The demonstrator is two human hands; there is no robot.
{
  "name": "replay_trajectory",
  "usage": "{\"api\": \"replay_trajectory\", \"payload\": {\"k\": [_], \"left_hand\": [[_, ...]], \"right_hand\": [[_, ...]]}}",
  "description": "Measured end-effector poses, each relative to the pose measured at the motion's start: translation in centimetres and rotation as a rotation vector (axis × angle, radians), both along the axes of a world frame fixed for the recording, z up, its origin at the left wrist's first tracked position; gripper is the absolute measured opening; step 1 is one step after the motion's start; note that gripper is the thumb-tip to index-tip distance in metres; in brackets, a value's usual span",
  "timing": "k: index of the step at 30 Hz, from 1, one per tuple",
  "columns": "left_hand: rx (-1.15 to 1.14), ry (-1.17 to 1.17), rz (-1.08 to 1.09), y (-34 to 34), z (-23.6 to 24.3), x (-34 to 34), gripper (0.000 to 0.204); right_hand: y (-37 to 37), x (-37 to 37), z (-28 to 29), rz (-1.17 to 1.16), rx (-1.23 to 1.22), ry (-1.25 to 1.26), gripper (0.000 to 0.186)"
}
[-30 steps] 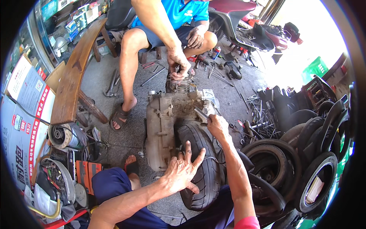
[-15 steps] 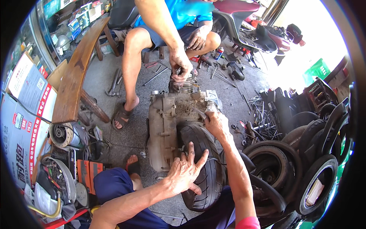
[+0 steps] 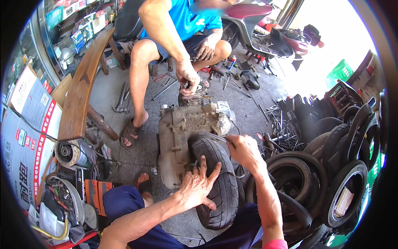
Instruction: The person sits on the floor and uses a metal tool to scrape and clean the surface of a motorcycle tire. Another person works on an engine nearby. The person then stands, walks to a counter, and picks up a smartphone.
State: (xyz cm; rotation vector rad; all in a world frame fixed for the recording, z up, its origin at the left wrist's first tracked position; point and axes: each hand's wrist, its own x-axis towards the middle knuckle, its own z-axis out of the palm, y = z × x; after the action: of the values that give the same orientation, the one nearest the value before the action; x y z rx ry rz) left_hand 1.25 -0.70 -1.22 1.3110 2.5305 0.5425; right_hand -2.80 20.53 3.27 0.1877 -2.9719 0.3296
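A scooter engine block (image 3: 176, 133), dusty and grey, lies on the floor with a black-tyred wheel (image 3: 217, 182) attached at its near end. My left hand (image 3: 197, 184) rests on the tyre's tread, fingers spread. Above the tyre's right side, my right hand (image 3: 244, 151) is closed around a slender metal tool (image 3: 216, 137) whose shaft points left over the tyre's top. The tool's exact kind is hard to make out. Facing me, a seated person's hand (image 3: 188, 81) grips something at the engine's far, finned end; the fingers mostly hide it.
A wooden bench (image 3: 81, 89) and a printed carton (image 3: 31, 137) stand at left. Loose tyres (image 3: 292, 178) pile up at right, beside scattered metal rods (image 3: 275, 128). A hammer (image 3: 121, 99) lies by the person's foot. A scooter (image 3: 248, 16) stands behind.
My right hand has drawn back from the engine's right side toward me, with the metal tool now over the tyre. My left hand stays on the tyre. The view has shifted slightly.
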Motion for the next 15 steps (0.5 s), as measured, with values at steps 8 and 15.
{"api": "replay_trajectory", "payload": {"k": [8, 15], "left_hand": [[0.028, 0.112, -0.001, -0.1, -0.8, 0.1, 0.144], [0.078, 0.026, -0.037, -0.7, -1.0, -0.2, 0.137]], "right_hand": [[-3.4, 9.6, -2.4, -0.039, -0.174, 0.129, 0.019], [-4.9, 10.1, -3.5, -0.014, 0.08, 0.204, 0.036]]}}
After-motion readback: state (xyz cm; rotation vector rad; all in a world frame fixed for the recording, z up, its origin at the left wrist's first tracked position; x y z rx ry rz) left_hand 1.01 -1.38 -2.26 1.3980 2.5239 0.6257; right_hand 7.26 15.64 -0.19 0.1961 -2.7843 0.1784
